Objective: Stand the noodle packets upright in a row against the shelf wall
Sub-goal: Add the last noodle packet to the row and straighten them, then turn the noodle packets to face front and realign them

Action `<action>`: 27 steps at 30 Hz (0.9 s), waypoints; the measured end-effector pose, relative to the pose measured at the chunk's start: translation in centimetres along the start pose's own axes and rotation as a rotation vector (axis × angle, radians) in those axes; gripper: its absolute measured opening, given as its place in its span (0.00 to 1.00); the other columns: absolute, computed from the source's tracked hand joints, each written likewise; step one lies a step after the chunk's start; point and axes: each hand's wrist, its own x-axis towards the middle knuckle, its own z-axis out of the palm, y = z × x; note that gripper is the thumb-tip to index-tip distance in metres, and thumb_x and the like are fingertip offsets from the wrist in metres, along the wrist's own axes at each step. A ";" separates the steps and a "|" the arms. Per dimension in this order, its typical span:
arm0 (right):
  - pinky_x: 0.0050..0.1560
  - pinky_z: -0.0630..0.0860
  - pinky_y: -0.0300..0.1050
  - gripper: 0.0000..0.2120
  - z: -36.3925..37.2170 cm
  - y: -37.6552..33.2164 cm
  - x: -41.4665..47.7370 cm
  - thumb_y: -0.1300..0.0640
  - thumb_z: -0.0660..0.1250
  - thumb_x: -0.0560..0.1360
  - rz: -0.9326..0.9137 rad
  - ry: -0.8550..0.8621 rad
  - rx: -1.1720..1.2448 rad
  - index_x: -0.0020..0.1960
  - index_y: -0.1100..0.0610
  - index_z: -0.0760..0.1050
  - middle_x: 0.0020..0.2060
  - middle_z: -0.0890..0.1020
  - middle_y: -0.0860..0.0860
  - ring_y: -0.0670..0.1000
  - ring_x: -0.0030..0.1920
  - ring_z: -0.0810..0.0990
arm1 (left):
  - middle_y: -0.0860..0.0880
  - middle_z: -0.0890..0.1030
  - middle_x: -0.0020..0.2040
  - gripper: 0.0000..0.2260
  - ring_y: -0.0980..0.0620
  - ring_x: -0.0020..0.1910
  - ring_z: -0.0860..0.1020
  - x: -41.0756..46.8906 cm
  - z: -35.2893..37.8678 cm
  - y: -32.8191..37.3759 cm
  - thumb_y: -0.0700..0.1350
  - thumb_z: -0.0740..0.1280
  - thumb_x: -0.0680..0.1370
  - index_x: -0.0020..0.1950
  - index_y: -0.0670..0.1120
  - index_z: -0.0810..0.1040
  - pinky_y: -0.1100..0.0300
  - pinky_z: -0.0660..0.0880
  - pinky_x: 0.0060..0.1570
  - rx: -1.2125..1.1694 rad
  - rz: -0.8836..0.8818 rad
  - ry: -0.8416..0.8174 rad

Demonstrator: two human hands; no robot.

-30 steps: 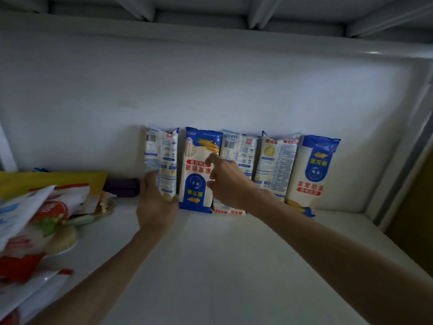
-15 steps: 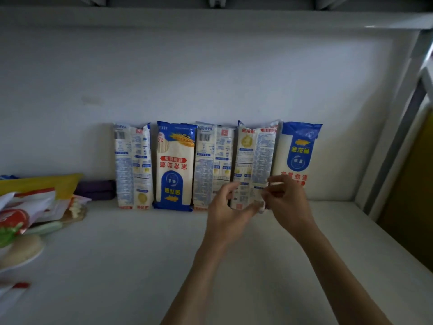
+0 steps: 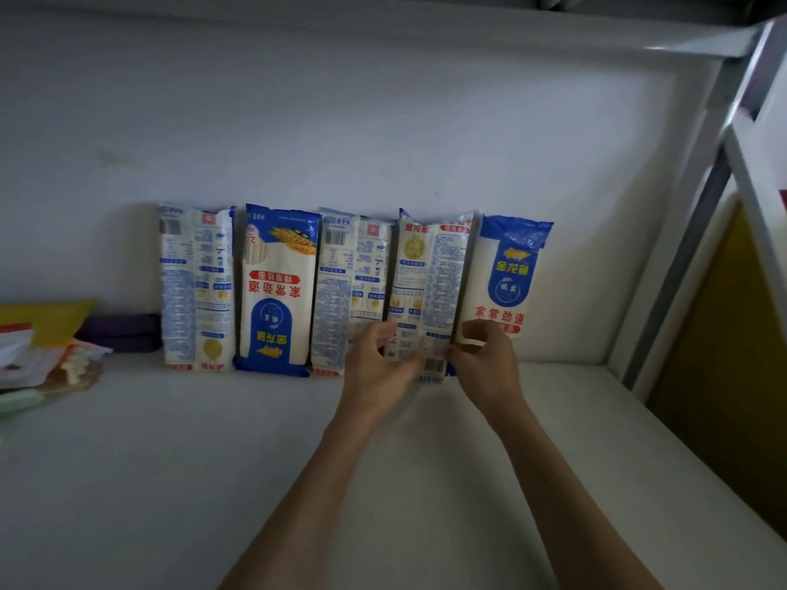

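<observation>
Row: five packets stand upright on the shelf (image 3: 383, 483), backs against the wall (image 3: 383, 121), edges touching or nearly so.
Fourth packet: (image 3: 430, 274) the one in hand; its lower end sits between the two hands, its top leans on the wall just above the fingers.
Left hand: (image 3: 377, 368) fingers curled round the packet's lower left edge, thumb up near the third packet (image 3: 351, 287). They look closed on the edge, but blur keeps me from saying how firmly.
Right hand: (image 3: 483, 361) fingers bunched and pinching at the lower right edge, in the seam against the fifth packet (image 3: 506, 283), whose foot they hide.
Other packets: first packet (image 3: 198, 287) and second packet (image 3: 277, 291) stand well to the left of the left hand, untouched.
Handling, as I judge it: dry noodles in a thin film, so stiff lengthwise, moderately heavy, slick on the outside and brittle if bent or dropped.
Where to hold: low on both long edges, as here, squeezing across the width; the crimped ends would only crumple.
Risk: a nudge sideways could tip a neighbour.
Clutter: a loose pile (image 3: 47, 355) lies far left of both hands, apart from the row.
</observation>
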 end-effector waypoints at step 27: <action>0.52 0.80 0.47 0.16 2.2 1.1 -0.2 0.72 0.66 0.74 -0.021 -0.079 0.148 0.57 0.60 0.67 0.55 0.79 0.56 0.55 0.58 0.79 | 0.57 0.76 0.57 0.20 0.61 0.56 0.75 0.1 -0.6 -0.1 0.42 0.69 0.77 0.69 0.48 0.73 0.74 0.67 0.46 -0.067 0.045 0.009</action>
